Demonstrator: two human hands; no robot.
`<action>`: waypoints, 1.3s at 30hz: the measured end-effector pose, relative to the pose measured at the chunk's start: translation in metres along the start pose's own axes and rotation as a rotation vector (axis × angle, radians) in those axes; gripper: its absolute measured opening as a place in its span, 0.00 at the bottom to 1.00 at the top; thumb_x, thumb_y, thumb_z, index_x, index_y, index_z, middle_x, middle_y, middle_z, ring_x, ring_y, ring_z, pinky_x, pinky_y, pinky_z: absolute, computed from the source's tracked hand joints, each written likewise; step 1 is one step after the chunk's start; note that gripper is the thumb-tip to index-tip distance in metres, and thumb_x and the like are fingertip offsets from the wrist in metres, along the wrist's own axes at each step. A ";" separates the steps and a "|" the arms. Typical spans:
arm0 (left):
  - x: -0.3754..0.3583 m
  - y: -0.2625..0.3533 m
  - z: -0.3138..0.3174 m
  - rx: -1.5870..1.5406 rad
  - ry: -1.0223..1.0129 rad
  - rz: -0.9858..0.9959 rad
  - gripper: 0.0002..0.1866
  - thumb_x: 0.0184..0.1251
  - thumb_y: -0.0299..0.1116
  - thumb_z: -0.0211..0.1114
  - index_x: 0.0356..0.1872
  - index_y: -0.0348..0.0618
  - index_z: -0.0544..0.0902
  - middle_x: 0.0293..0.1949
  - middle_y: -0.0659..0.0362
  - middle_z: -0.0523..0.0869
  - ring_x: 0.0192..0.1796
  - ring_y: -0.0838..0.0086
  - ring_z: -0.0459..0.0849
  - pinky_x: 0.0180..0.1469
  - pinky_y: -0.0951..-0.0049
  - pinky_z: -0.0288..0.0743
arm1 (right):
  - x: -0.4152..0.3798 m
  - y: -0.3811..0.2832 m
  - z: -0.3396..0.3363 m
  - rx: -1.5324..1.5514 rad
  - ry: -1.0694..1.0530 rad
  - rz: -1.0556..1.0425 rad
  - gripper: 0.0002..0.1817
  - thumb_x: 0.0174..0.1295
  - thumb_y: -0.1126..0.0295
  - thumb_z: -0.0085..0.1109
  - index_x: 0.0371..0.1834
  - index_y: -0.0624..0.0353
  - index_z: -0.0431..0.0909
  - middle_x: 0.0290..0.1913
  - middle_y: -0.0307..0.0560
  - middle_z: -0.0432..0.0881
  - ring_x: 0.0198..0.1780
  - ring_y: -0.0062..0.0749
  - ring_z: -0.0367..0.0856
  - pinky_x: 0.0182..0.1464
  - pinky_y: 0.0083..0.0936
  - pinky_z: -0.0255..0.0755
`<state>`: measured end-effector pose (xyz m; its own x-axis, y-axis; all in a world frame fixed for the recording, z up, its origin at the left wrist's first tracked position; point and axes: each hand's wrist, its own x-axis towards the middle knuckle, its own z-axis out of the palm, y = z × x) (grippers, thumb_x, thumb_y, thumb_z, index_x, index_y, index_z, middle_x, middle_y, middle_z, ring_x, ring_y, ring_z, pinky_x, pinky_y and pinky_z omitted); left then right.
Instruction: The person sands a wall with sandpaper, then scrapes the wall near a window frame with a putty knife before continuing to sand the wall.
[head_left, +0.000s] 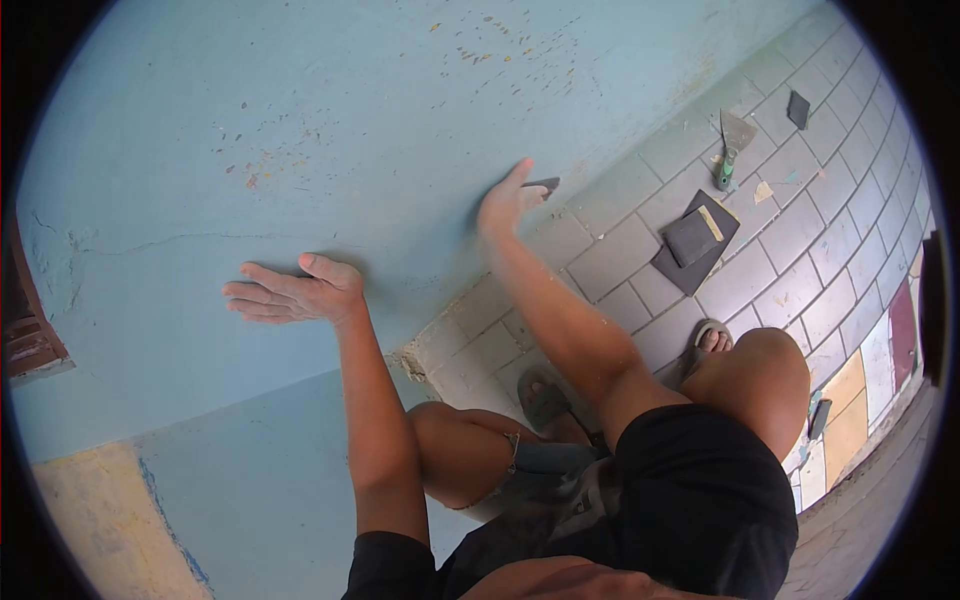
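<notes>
A light blue wall (400, 90) with flaked spots and a thin crack is in front of me. My left hand (295, 290) lies against or very near it, fingers stretched out and holding nothing. Farther right, my right hand (508, 205) is at the lower part of the wall, its fingers closed round a dark, flat piece of sandpaper (543, 186). Only the edge of that piece shows; the palm hides the remainder. White dust coats both hands.
On the tiled floor (620, 250) to the right lie dark sandpaper sheets (690, 238), a green-handled scraper (725, 165) and a small dark piece (798, 110). Paint chips are scattered around them. A dark object (820, 419) lies behind my knee. A brown wooden frame (35, 320) is at far left.
</notes>
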<state>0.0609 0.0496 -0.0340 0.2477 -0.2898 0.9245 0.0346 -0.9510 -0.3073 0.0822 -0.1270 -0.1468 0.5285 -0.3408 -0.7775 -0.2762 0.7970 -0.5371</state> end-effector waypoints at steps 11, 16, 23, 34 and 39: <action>0.000 0.002 -0.003 -0.023 -0.038 -0.031 0.38 0.83 0.50 0.41 0.83 0.34 0.54 0.85 0.39 0.42 0.87 0.45 0.38 0.82 0.39 0.31 | 0.041 0.022 -0.019 0.183 -0.012 0.090 0.55 0.78 0.31 0.26 0.83 0.70 0.21 0.87 0.62 0.22 0.88 0.48 0.20 0.85 0.43 0.22; -0.003 0.007 -0.003 -0.016 -0.041 -0.068 0.38 0.83 0.51 0.41 0.83 0.34 0.55 0.85 0.39 0.43 0.87 0.45 0.38 0.82 0.39 0.29 | -0.067 0.029 -0.007 -0.088 -0.195 -0.090 0.55 0.75 0.28 0.25 0.85 0.67 0.28 0.87 0.63 0.30 0.86 0.56 0.41 0.86 0.43 0.37; 0.000 0.009 -0.002 -0.040 -0.034 -0.084 0.38 0.83 0.51 0.41 0.83 0.33 0.55 0.85 0.39 0.43 0.87 0.45 0.37 0.81 0.40 0.29 | 0.049 0.004 -0.030 0.203 -0.022 0.229 0.53 0.78 0.32 0.27 0.85 0.69 0.27 0.87 0.64 0.30 0.87 0.53 0.35 0.86 0.40 0.28; -0.001 0.009 -0.002 -0.017 -0.018 -0.080 0.37 0.84 0.50 0.39 0.83 0.32 0.54 0.85 0.39 0.44 0.86 0.43 0.38 0.81 0.40 0.31 | 0.048 0.039 -0.033 0.033 -0.094 -0.054 0.51 0.80 0.36 0.28 0.83 0.72 0.25 0.87 0.62 0.27 0.88 0.48 0.28 0.86 0.37 0.28; 0.001 0.014 0.001 -0.025 -0.013 -0.079 0.37 0.84 0.49 0.39 0.83 0.33 0.54 0.85 0.40 0.44 0.86 0.43 0.39 0.81 0.40 0.33 | -0.022 0.042 -0.025 0.041 -0.345 0.034 0.55 0.76 0.28 0.27 0.85 0.63 0.23 0.89 0.52 0.25 0.88 0.41 0.26 0.86 0.36 0.26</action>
<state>0.0629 0.0365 -0.0378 0.2573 -0.2128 0.9426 0.0300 -0.9732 -0.2279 0.0387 -0.0985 -0.1606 0.7618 -0.1301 -0.6346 -0.2699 0.8268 -0.4935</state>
